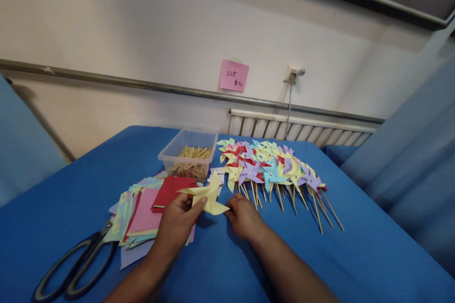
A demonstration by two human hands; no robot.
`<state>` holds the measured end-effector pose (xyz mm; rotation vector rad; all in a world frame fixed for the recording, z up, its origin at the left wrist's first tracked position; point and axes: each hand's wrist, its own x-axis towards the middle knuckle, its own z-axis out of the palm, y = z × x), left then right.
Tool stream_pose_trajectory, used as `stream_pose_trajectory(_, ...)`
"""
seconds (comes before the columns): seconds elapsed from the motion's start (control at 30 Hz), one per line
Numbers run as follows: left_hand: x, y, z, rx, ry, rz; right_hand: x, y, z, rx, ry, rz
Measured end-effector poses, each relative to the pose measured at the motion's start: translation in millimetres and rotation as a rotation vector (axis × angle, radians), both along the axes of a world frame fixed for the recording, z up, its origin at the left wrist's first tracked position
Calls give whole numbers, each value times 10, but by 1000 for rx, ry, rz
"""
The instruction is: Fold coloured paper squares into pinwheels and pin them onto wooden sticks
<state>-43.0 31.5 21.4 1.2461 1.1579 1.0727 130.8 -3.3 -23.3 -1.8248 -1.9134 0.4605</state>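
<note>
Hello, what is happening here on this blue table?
A person is folding a yellow paper pinwheel. The left hand pinches it between thumb and fingers, and the right hand touches its right tip. To the left lie a stack of coloured paper squares and black scissors. Behind stands a clear box of wooden sticks. To the right, many finished pinwheels on sticks lie on the blue table.
</note>
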Motion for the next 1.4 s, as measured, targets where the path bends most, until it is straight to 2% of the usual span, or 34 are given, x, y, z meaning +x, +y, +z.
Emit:
stream_pose_trajectory(0.37, -13, 3, -14, 16, 6, -15, -6, -66, 89, -52, 6, 120)
stream_pose_trajectory(0.7, 3, -9, 4, 3, 0, -7, 45, -5, 12, -26, 5, 44)
stream_pose_trajectory(1.0, 10, 4, -7, 15, -43, -1, 6, -18, 56, -8, -17, 0)
stream_pose_trajectory(1.4, -1, 7, -5, 4, 9, -5, -90, -44, 67, -28, -279, 69)
